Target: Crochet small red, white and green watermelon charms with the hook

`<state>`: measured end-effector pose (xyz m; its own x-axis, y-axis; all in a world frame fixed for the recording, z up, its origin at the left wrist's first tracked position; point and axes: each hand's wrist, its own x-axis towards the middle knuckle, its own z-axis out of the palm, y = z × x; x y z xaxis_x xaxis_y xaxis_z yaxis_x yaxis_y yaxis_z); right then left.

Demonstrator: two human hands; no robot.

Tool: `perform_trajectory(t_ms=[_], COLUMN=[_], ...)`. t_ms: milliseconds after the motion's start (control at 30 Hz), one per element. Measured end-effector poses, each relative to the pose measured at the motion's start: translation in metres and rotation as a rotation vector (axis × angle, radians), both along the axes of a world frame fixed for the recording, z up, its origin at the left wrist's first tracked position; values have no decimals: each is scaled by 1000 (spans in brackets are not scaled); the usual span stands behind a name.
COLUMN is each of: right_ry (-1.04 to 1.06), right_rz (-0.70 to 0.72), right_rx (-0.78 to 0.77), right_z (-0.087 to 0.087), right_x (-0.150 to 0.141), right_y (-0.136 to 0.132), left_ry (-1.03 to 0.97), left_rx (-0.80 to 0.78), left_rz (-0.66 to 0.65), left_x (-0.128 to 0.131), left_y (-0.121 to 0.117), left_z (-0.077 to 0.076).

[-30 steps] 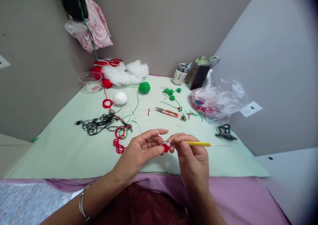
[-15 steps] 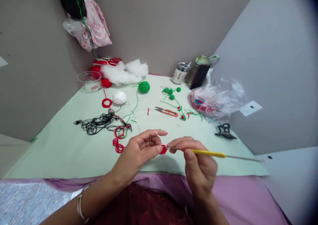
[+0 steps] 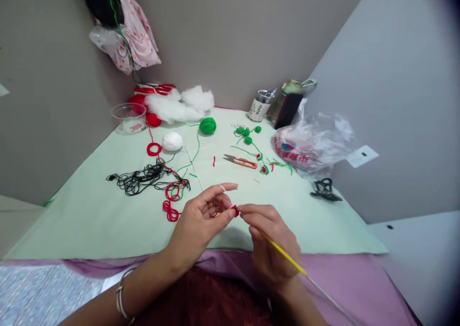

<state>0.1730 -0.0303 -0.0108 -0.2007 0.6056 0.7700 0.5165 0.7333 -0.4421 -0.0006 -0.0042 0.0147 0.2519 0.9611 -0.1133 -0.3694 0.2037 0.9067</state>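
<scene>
Between thumb and fingers, my left hand pinches a small red crochet piece. White yarn loops over its raised index finger and trails back toward a white yarn ball. My right hand grips a crochet hook by its yellow handle; the metal rear end slants down to the lower right. The fingertips of my right hand meet the red piece, and they hide the hook's tip.
Orange thread snips lie beyond my hands, near small green crocheted balls. To the left are tangled black yarn, red yarn loops and white stuffing. A plastic bag and black hair claw sit right.
My right hand has turned and shifted left, swinging the hook's rear end from pointing right to pointing down-right. The red piece is tilted, and my left index finger has dipped slightly left.
</scene>
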Motion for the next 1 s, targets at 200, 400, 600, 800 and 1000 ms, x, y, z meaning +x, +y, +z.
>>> perform_trajectory(t_ms=[200,400,600,800,1000], right_ry=[-124,522,295,181,579], right_rz=[-95,79,7,-102,82], right_rx=[115,-241,-186,-33,-327], right_z=[-8,9,0,-3,11], right_x=[-2,-11,-17,-14,-14], right_y=[2,9,8,6,12], left_ry=[-244,-218,-148,-308,-234], left_rx=[-247,-187,-66,-293,-167], left_rz=[-158,-104,-47,-143,-93], left_x=[-1,-5,1,1,-2], left_y=[2,6,1,5,7], left_z=[-3,-2,-5,-8,-6])
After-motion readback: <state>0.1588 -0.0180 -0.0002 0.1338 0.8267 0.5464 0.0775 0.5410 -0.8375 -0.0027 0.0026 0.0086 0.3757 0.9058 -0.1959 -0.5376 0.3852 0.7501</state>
